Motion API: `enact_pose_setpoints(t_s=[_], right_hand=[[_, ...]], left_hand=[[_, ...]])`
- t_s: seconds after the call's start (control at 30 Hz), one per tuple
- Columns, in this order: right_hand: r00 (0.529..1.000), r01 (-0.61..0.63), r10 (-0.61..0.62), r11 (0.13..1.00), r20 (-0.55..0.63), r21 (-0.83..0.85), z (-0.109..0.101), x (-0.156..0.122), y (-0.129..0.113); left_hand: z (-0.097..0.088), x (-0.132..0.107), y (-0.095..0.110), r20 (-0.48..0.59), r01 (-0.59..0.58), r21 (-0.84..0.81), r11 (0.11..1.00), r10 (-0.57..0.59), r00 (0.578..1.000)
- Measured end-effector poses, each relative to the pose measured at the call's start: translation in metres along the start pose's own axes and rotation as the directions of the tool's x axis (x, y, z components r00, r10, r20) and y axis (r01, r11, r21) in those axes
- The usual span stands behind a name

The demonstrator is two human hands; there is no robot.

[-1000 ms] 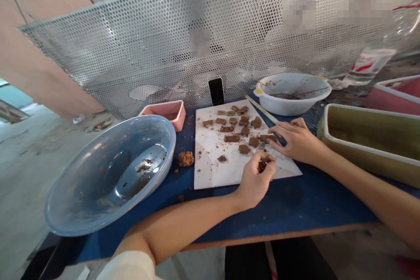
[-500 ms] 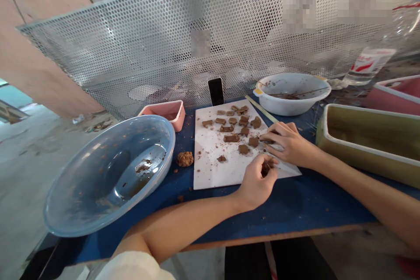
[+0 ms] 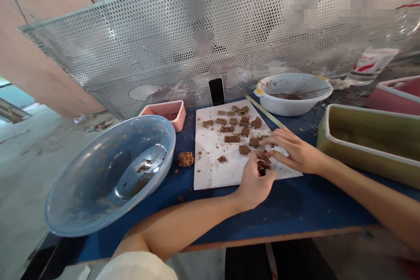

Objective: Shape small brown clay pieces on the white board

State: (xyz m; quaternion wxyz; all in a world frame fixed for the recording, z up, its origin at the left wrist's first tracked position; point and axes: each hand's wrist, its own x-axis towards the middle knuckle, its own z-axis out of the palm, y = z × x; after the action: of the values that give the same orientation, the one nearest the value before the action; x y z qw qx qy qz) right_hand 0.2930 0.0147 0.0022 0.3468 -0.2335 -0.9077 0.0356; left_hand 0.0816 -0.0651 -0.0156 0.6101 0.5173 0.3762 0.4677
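On a white board (image 3: 213, 175) lie several small brown clay pieces (image 3: 232, 138), some block-shaped, with crumbs scattered around them. My left hand (image 3: 254, 183) is at the board's near right, thumb and fingers curled round a lump of brown clay (image 3: 263, 156), partly hidden by the fingers. Close by on the right, my right hand (image 3: 297, 151) is held low over the board with its fingers stretched out. Its fingertips reach the lump and another clay piece beside it; whether they press on either cannot be seen.
A rough clay ball (image 3: 186, 159) sits left of the board, beside a large blue basin (image 3: 108, 175). Behind are a pink tub (image 3: 179, 118), a phone (image 3: 217, 92) and a white basin (image 3: 295, 107). A long green planter (image 3: 370, 148) stands right, near my right forearm.
My left hand has shifted slightly left and up with the clay lump. The right hand has moved a little right and down, its fingers now more stretched out beside the lump.
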Motion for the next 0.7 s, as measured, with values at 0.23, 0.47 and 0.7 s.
enact_pose_setpoints(t_s=[0.23, 0.47, 0.7], right_hand=[[1.0, 0.008, -0.008, 1.0, 0.005, 0.002, -0.001, 0.006, -0.009], [1.0, 0.008, -0.008, 0.993, -0.004, 0.122, 0.0, -0.001, -0.003], [0.972, -0.06, 0.095, 0.984, -0.214, 0.166, 0.013, 0.018, -0.052]], left_hand=[[0.0, 0.002, -0.007, 0.008, -0.028, -0.033, 0.999, 0.029, 1.0], [0.002, 0.003, -0.008, -0.029, -0.017, -0.165, 0.986, 0.012, 0.999], [0.006, 0.006, 0.036, -0.015, 0.166, -0.44, 0.882, -0.192, 0.981]])
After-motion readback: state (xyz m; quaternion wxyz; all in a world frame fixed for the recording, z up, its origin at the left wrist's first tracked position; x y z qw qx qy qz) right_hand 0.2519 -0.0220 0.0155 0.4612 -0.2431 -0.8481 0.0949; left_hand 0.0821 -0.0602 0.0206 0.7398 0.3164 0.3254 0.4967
